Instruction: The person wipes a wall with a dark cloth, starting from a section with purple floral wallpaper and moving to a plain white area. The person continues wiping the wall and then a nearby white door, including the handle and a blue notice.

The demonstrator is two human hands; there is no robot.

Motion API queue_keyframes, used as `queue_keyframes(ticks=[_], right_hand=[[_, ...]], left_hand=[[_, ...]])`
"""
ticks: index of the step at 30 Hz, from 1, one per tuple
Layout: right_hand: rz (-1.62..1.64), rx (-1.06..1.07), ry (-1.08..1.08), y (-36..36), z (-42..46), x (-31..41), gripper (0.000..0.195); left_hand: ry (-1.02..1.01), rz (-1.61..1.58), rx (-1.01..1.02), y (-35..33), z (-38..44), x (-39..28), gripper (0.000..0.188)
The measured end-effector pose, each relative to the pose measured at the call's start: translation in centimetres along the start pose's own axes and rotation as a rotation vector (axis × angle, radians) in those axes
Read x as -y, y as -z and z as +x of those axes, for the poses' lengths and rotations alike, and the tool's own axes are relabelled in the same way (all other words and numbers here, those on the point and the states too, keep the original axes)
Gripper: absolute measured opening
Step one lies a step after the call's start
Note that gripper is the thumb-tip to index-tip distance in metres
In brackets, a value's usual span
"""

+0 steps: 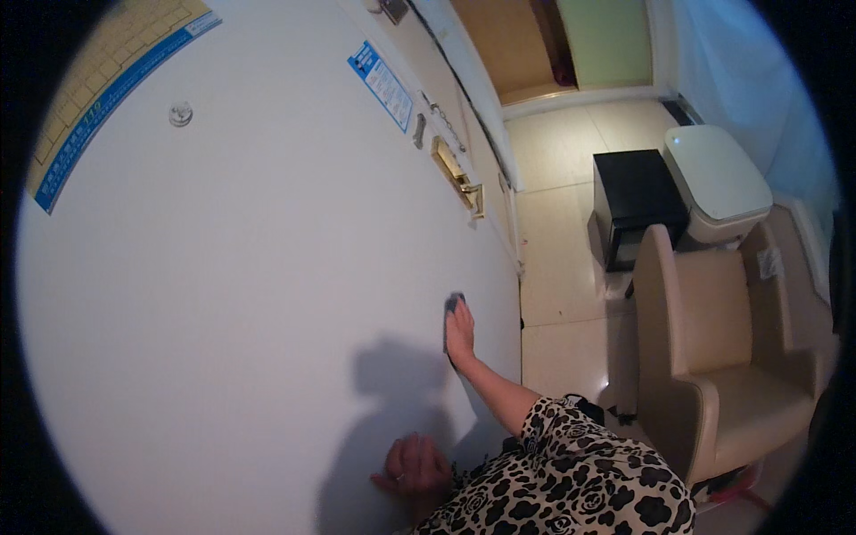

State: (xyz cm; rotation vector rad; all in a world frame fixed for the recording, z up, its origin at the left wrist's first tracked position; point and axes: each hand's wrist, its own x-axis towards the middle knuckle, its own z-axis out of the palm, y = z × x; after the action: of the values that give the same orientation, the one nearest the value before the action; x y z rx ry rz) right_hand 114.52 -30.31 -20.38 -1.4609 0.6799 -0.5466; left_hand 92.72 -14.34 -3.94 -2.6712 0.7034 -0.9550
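Note:
My right hand (pixel 460 331) lies nearly flat over a dark pad or cloth (pixel 456 301) against a large white door (pixel 267 267). Most of the pad is hidden under the palm and fingers. Lower in the picture, my left hand (pixel 416 465), with a ring on a finger, is held in front of the same door. Its fingers are loosely bent, and no object shows in it. Whether it touches the door I cannot tell. A brass-coloured door handle and lock plate (pixel 455 170) sits above my right hand in the picture.
A blue-edged poster (pixel 110 100), a round knob-like fitting (pixel 180 114) and a small notice (pixel 381 85) are on the door. A security chain (pixel 447 124) hangs by the lock. To the right stand a black cabinet (pixel 635 184), a white lidded bin (pixel 719 174) and a beige armchair (pixel 712 314).

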Motion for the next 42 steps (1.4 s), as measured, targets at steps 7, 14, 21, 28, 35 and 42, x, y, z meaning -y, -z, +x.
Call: queue_keyframes(ticks=[7,14,21,28,35,42], right_hand=[[-0.097,0.04,-0.199,-0.7,-6.2,-2.9,0.055],[0.043,-0.06,0.529,1.3,-8.2,9.4,0.054],[0.124,0.074,0.922,3.0,-7.1,15.4,0.046],[0.131,0.098,0.86,2.2,-0.8,14.9,0.049],[0.065,-0.017,0.654,1.1,4.6,10.3,0.047],[-0.164,-0.099,0.462,-0.3,7.9,2.4,0.045]], left_hand=[[0.01,0.008,-0.037,-1.0,0.3,-0.3,0.012],[0.043,-0.062,-0.107,-1.6,4.7,-0.5,0.014],[0.093,-0.05,-0.309,-1.9,13.3,-1.3,0.022],[0.018,0.05,-0.303,-3.3,14.8,-1.4,0.014],[0.052,-0.005,-0.221,-2.9,14.7,-2.3,0.011],[0.015,-0.018,-0.199,-2.5,13.7,-1.6,0.011]])
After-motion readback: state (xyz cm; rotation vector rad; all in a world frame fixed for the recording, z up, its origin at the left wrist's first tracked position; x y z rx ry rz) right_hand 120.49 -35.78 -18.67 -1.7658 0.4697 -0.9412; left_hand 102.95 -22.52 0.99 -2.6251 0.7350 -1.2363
